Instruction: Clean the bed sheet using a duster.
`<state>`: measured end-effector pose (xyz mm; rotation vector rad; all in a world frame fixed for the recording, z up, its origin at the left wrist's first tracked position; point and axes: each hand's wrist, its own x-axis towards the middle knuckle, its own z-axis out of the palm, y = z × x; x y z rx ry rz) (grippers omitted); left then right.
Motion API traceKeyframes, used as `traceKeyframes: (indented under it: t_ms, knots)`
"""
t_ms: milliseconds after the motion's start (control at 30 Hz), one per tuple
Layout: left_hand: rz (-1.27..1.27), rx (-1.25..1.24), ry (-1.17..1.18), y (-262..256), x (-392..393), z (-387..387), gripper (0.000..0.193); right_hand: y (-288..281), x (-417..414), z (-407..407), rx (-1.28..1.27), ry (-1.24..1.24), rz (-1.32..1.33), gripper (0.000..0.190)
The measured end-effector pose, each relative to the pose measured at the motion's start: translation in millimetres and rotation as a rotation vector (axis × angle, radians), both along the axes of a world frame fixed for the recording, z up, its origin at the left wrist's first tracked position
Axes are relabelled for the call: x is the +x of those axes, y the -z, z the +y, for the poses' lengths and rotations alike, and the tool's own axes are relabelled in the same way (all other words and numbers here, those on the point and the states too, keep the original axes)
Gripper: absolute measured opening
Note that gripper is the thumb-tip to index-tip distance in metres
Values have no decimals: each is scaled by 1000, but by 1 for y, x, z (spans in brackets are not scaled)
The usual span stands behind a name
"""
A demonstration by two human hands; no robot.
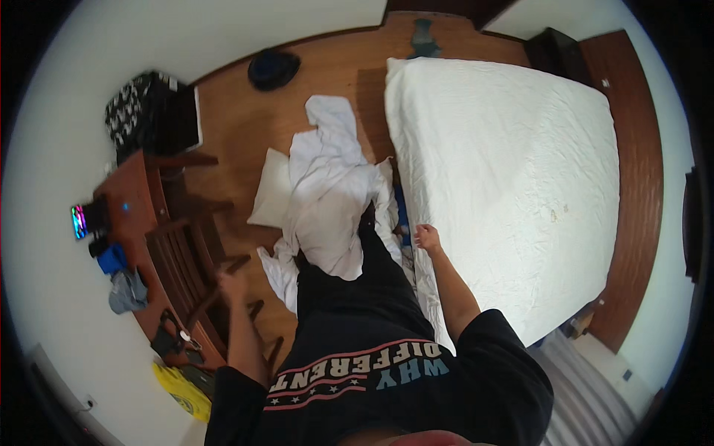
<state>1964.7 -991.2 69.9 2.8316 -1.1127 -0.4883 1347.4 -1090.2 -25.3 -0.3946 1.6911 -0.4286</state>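
My right hand [428, 238] is over the near side of a bed mattress with a white fitted sheet [502, 161]. Its fingers are loosely curled, with nothing visible in them; whether it touches the sheet is unclear. My left hand [231, 285] hangs blurred beside a dark wooden chair [178, 262], and its fingers cannot be made out. Between and ahead of my legs, a crumpled white bedding cover [329, 189] lies on the wooden floor, partly over a white pillow [271, 192]. A small brownish stain [554, 216] marks the sheet.
A wooden desk [131, 200] runs along the left wall, holding a blue item [112, 258] and a grey cap [128, 291]. Further off are a dark round object [273, 69] and a green mat or cloth [424, 39]. A wooden headboard [636, 184] stands at the right.
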Motion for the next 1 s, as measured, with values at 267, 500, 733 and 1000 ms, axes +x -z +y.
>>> traceKeyframes:
  t_ms: [267, 500, 733, 1000]
  knots:
    - [1419, 404, 381, -10, -293, -162, 56, -7, -137, 19, -77, 471, 41, 23]
    - [1900, 614, 261, 74, -165, -280, 40, 17, -126, 38, -222, 724, 329, 17]
    - [1719, 937, 482, 28, -275, -432, 40, 13, -53, 127, -13, 961, 372, 20]
    - [1542, 1160, 649, 19, -332, -496, 41, -13, 64, 171, 207, 992, 647, 22]
